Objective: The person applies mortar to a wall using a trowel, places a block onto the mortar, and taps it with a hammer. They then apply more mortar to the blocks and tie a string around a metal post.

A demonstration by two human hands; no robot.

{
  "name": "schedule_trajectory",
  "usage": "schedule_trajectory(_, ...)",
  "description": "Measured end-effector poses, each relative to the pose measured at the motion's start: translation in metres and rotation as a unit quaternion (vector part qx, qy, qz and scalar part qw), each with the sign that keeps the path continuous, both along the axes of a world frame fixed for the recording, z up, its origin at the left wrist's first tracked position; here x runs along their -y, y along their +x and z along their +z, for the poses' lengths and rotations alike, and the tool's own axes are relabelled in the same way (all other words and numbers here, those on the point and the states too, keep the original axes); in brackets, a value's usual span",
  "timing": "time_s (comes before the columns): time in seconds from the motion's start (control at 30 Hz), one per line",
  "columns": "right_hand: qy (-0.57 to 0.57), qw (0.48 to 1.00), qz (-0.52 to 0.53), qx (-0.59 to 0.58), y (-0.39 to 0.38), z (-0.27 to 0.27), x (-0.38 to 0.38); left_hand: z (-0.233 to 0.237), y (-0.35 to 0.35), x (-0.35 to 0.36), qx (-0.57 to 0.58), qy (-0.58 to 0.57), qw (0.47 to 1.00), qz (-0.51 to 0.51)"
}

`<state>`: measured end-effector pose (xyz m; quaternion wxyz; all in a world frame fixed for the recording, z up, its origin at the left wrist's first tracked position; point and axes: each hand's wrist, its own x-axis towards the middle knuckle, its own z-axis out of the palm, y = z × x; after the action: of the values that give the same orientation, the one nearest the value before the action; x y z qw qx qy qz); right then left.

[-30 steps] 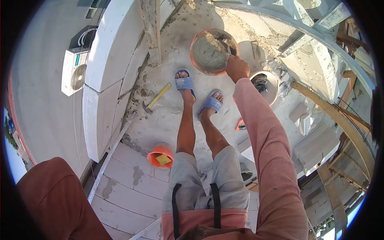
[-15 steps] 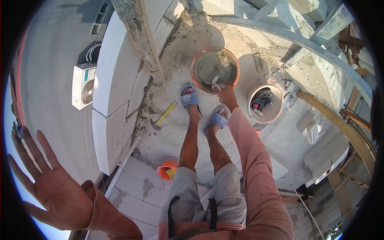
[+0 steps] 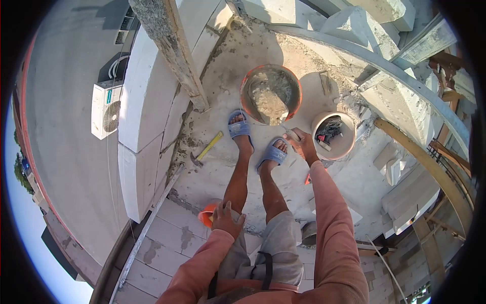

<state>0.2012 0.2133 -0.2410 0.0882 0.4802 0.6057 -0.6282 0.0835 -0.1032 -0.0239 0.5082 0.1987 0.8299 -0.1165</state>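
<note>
Right hand (image 3: 302,143): fingers clamped round the handle of a trowel (image 3: 282,124), whose blade (heaped with mortar (image 3: 271,105)) hangs over the near edge of the tub (image 3: 243,91), just beyond the feet (image 3: 240,129). Left hand (image 3: 225,218): resting on the thigh (image 3: 237,243), fingers loosely apart and holding nothing, just beside an orange bucket (image 3: 204,217). A hammer (image 3: 206,148) lies left of the feet.

— What is the floor like?
— The concrete floor (image 3: 212,167) is rough and grey. The sun is bright on it, and there are dark shadows.
— And on the left?
— A low wall of big white blocks (image 3: 149,111). Past it sits an air conditioner box (image 3: 106,109).
</note>
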Motion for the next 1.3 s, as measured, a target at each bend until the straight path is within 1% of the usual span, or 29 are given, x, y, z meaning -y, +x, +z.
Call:
schedule_trajectory(0.03,-0.004,1.000,-0.002,-0.008,0.000,-0.004,-0.004,-0.006,-0.004,-0.003,0.003,0.001,1.000,0.013)
schedule_trajectory(0.07,-0.044,0.999,-0.013,-0.007,-0.004,0.004,-0.010,-0.010,-0.006,-0.004,0.005,0.001,1.000,0.026)
schedule_trajectory(0.13,-0.122,0.992,-0.035,-0.005,-0.018,0.031,-0.023,-0.020,-0.003,0.002,-0.025,0.018,0.999,0.019)
schedule_trajectory(0.17,-0.119,0.992,-0.045,-0.023,-0.021,0.037,-0.029,-0.021,-0.005,-0.002,-0.040,0.029,0.999,0.016)
schedule_trajectory(0.23,-0.115,0.990,-0.063,-0.057,-0.027,0.047,-0.038,-0.020,-0.009,-0.007,-0.035,0.019,0.999,0.031)
schedule_trajectory(0.27,-0.140,0.983,-0.088,-0.079,-0.041,0.070,-0.048,-0.018,-0.011,-0.011,-0.031,0.014,0.999,0.039)
schedule_trajectory(0.37,-0.120,0.975,-0.139,-0.127,-0.082,0.107,-0.084,-0.015,-0.015,-0.020,-0.032,0.003,0.998,0.053)
schedule_trajectory(0.4,-0.068,0.985,-0.119,-0.105,-0.102,0.122,-0.102,-0.014,-0.015,-0.021,-0.032,0.000,0.998,0.055)
schedule_trajectory(0.43,0.067,0.985,-0.091,-0.129,-0.116,0.115,-0.121,-0.015,-0.016,-0.022,-0.032,-0.002,0.998,0.056)
schedule_trajectory(0.47,0.199,0.966,-0.062,-0.151,-0.130,0.108,-0.138,-0.016,-0.016,-0.022,-0.031,-0.005,0.998,0.058)
schedule_trajectory(0.5,0.114,0.992,-0.049,0.005,-0.160,0.150,-0.156,-0.016,-0.016,-0.022,-0.029,-0.004,0.998,0.060)
schedule_trajectory(0.53,0.282,0.958,0.035,0.050,-0.176,0.142,-0.173,-0.018,-0.016,-0.021,-0.027,-0.002,0.998,0.062)
schedule_trajectory(0.57,0.479,0.871,0.106,0.021,-0.189,0.124,-0.192,-0.018,-0.017,-0.020,-0.025,-0.003,0.998,0.063)
schedule_trajectory(0.6,0.483,0.859,0.118,0.120,-0.218,0.146,-0.197,-0.017,-0.018,-0.021,-0.024,-0.005,0.998,0.066)
schedule_trajectory(0.67,0.505,0.820,0.184,0.197,-0.258,0.153,-0.213,-0.015,-0.022,-0.025,-0.023,-0.008,0.997,0.068)
schedule_trajectory(0.77,0.535,0.768,0.264,0.232,-0.287,0.138,-0.240,-0.019,-0.019,-0.019,-0.040,0.001,0.997,0.062)
schedule_trajectory(0.87,0.557,0.757,0.285,0.190,-0.286,0.140,-0.242,-0.020,-0.019,-0.020,-0.044,-0.001,0.997,0.059)
schedule_trajectory(0.97,0.537,0.763,0.286,0.216,-0.286,0.146,-0.240,-0.022,-0.016,-0.019,-0.051,-0.002,0.997,0.054)
schedule_trajectory(1.07,0.528,0.780,0.238,0.237,-0.283,0.146,-0.227,-0.021,-0.018,-0.021,-0.047,-0.004,0.998,0.043)
schedule_trajectory(1.17,0.499,0.803,0.197,0.260,-0.277,0.143,-0.221,-0.019,-0.020,-0.024,-0.033,-0.013,0.998,0.052)
schedule_trajectory(1.27,0.471,0.815,0.185,0.281,-0.270,0.134,-0.211,-0.018,-0.021,-0.026,-0.027,-0.021,0.998,0.048)
schedule_trajectory(1.3,0.471,0.821,0.157,0.281,-0.267,0.132,-0.207,-0.018,-0.021,-0.026,-0.026,-0.021,0.998,0.046)
